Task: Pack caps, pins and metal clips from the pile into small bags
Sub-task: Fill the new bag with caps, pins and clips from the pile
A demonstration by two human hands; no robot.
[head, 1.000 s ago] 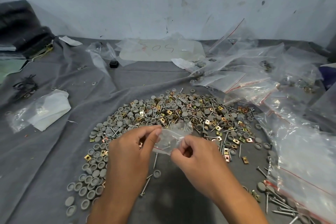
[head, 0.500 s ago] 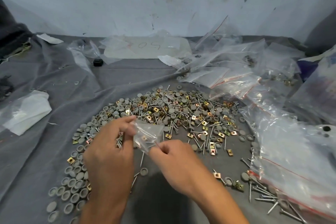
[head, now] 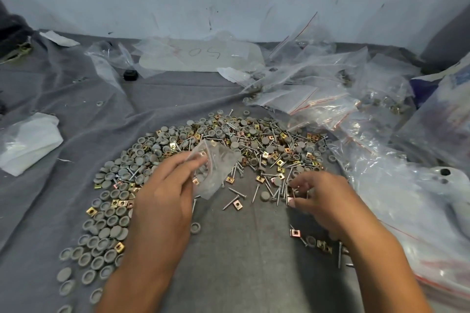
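Observation:
A wide pile [head: 254, 145] of grey round caps [head: 109, 231], thin metal pins [head: 236, 192] and brass square clips [head: 237, 204] lies on the grey cloth. My left hand [head: 162, 201] pinches a small clear bag [head: 216, 170] by its mouth, just above the pile's near edge. Some pieces show through the bag. My right hand [head: 323, 201] is lower right of the bag, with curled fingertips pinching loose pins at the pile's right edge.
A heap of clear zip bags [head: 318, 99] with red seal lines fills the back right. A large plastic bag [head: 407, 198] lies close to my right arm. White folded plastic [head: 28, 142] sits left, a marked sheet [head: 201, 54] and a black knob [head: 131, 75] behind.
My right hand let go of the bag and moved right, down to the loose pins. The left hand keeps the bag alone. The camera view shifted slightly.

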